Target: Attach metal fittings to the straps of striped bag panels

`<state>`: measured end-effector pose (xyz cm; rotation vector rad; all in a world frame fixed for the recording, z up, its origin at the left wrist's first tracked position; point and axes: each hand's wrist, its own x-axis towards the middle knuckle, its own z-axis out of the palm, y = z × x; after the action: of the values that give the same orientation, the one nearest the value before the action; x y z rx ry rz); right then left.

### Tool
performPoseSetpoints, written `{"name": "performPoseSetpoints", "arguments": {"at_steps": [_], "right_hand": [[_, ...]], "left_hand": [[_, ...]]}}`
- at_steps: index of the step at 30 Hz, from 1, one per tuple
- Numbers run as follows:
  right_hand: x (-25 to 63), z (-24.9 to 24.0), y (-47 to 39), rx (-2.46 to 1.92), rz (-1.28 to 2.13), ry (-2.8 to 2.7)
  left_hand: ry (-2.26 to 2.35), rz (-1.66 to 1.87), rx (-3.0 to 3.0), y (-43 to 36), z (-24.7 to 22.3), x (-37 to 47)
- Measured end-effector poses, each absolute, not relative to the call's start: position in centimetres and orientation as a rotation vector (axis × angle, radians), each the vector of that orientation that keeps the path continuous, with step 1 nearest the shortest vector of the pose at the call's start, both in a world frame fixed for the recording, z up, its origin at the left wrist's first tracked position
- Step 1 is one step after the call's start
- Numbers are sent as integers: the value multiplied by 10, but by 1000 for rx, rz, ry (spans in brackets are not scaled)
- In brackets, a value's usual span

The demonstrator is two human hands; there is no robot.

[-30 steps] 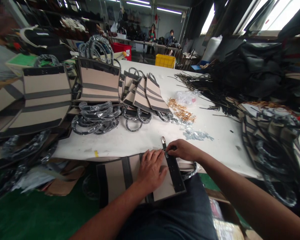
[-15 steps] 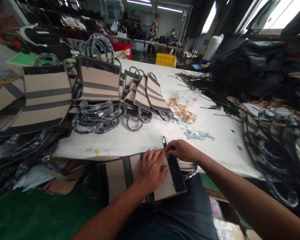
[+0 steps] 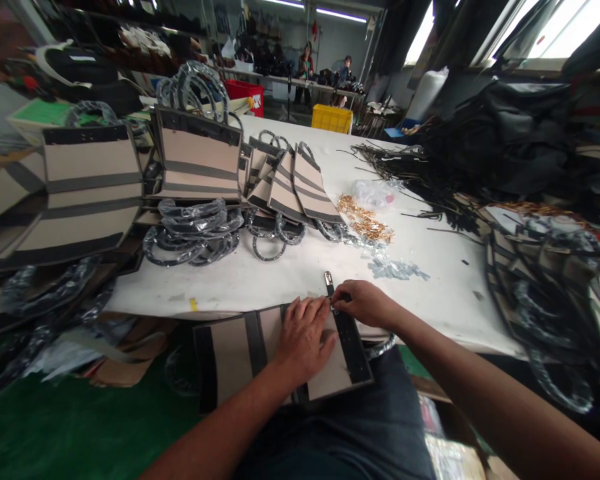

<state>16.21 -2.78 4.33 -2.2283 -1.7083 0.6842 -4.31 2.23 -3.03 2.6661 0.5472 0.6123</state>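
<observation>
A beige bag panel with black bands (image 3: 233, 353) lies across my lap and against the table's front edge. My left hand (image 3: 305, 337) rests flat on its middle, fingers spread a little. Near the panel's upper right edge, my right hand (image 3: 363, 300) is closed, thumb and fingertips pinched at the black band; what they pinch is too small to make out. A short black strap with a shiny metal end (image 3: 329, 280) sticks out past the panel, just beyond my right fingertips. Part of a plastic-wrapped handle (image 3: 381, 347) shows under the panel's right side.
On the white table (image 3: 290, 283) are several bag panels (image 3: 200, 160), wrapped handles (image 3: 193, 220), gold metal pieces (image 3: 365, 220), grey flat pieces (image 3: 397, 268) and black straps (image 3: 395, 160). More bags (image 3: 535, 287) lie at the right. Two people are in the background.
</observation>
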Motion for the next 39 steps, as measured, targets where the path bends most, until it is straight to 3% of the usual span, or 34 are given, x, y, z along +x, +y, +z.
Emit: {"name": "performPoseSetpoints", "arguments": {"at_steps": [15, 24, 31, 39], "right_hand": [[161, 46, -28, -2240, 740, -1631], [152, 40, -38, -2376, 484, -1593], [165, 51, -38, -2182, 700, -1480], [174, 42, -17, -2268, 784, -1450]], "left_hand": [[552, 598, 2683, 22, -30, -43], [547, 616, 2651, 23, -29, -44], [547, 636, 2650, 22, -29, -43], [543, 638, 2663, 22, -32, -44]]}}
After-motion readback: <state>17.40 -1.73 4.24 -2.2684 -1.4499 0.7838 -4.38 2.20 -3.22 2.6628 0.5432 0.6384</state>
